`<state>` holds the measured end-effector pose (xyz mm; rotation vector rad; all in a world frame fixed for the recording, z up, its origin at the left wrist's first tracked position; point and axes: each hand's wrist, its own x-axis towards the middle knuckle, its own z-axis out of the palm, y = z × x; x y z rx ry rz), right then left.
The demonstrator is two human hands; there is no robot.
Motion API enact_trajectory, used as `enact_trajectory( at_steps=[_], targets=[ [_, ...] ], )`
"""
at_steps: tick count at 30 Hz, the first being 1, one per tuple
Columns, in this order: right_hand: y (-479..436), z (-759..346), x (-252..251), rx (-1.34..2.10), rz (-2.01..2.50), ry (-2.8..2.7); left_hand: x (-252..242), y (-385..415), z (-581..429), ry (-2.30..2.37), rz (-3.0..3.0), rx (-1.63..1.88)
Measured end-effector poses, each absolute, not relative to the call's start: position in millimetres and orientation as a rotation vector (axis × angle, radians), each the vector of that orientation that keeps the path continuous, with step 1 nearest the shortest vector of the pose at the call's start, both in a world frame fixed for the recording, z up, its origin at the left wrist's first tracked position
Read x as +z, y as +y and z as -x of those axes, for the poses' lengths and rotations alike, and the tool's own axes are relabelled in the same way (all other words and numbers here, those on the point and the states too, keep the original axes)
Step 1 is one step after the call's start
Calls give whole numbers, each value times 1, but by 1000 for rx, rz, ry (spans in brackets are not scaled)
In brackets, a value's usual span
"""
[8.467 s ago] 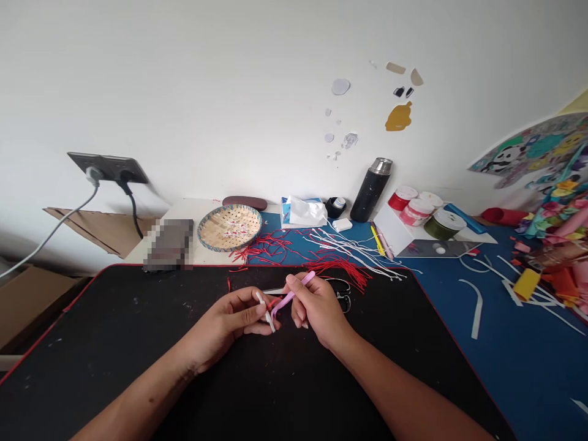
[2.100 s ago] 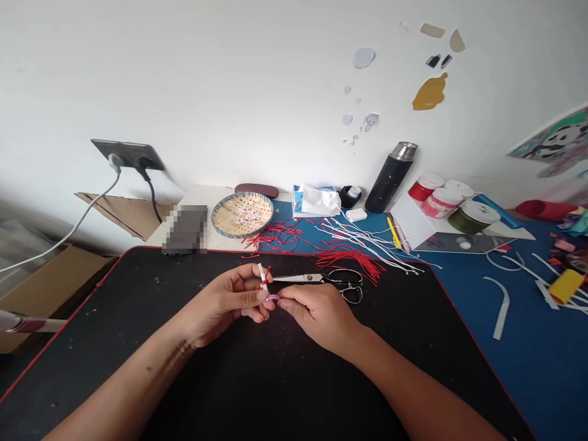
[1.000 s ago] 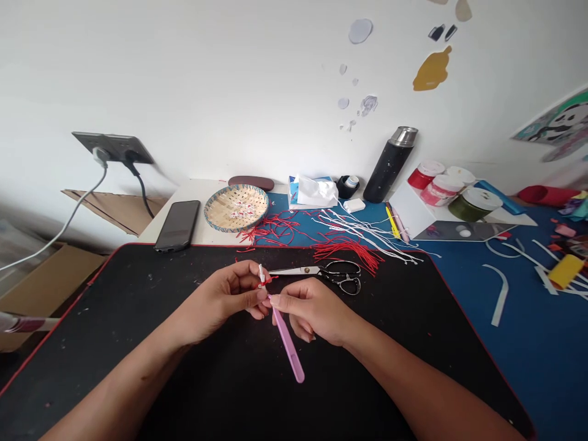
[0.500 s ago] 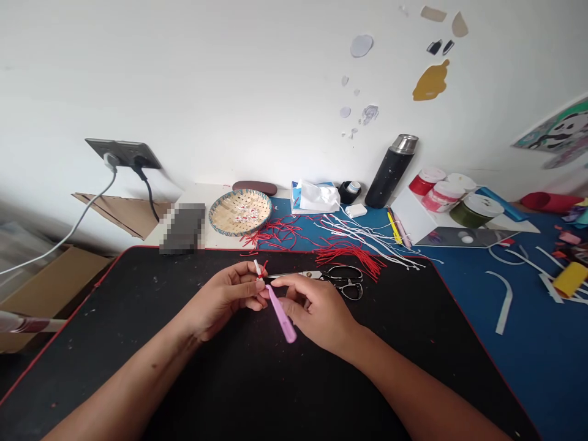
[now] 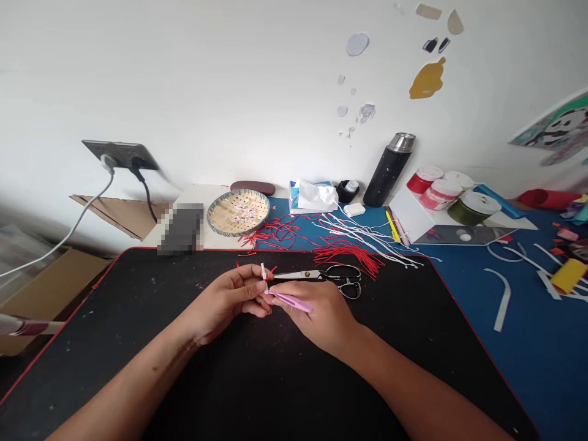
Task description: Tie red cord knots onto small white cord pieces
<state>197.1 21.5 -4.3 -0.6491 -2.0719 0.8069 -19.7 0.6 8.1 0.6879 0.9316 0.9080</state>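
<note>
My left hand (image 5: 239,292) is closed in a pinch around a small white and red cord knot (image 5: 264,278). A short white end sticks up above the thumb, and red ends poke out to the sides. My right hand (image 5: 316,309) grips a pair of pink tweezers (image 5: 294,301), whose narrow tip meets the lower part of the knot. Its fingertips lie close to those of my left hand, and the tip itself is partly hidden. Just behind both hands, silver scissors with black handles (image 5: 312,275) lie on the black mat (image 5: 275,380).
Behind the mat stand a woven basket (image 5: 215,228) with small knots, red cords (image 5: 351,254), white cords (image 5: 381,237) and a tissue pack (image 5: 312,195). A black thermos (image 5: 388,174) and cord spools (image 5: 473,208) are at the right. Paper strips (image 5: 503,300) lie on the blue surface.
The tweezers have swung from pointing down toward me to lying flatter, their rear end now against my right palm. My right fingers have closed nearer the knot, which stands more upright.
</note>
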Motion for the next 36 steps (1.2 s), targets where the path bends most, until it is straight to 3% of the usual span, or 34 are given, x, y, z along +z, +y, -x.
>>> enact_trajectory(
  at_steps=[8,19,36],
  targets=[
    [26,-199,4,1004,795,-2043,12,1,19,917,-810,842],
    [35,-204,7,1803,1075,-1787,14,-2,20,896,-1007,679],
    [39,-205,2,2159,1000,-1548,15,-7,17,838,-1018,608]
  ],
)
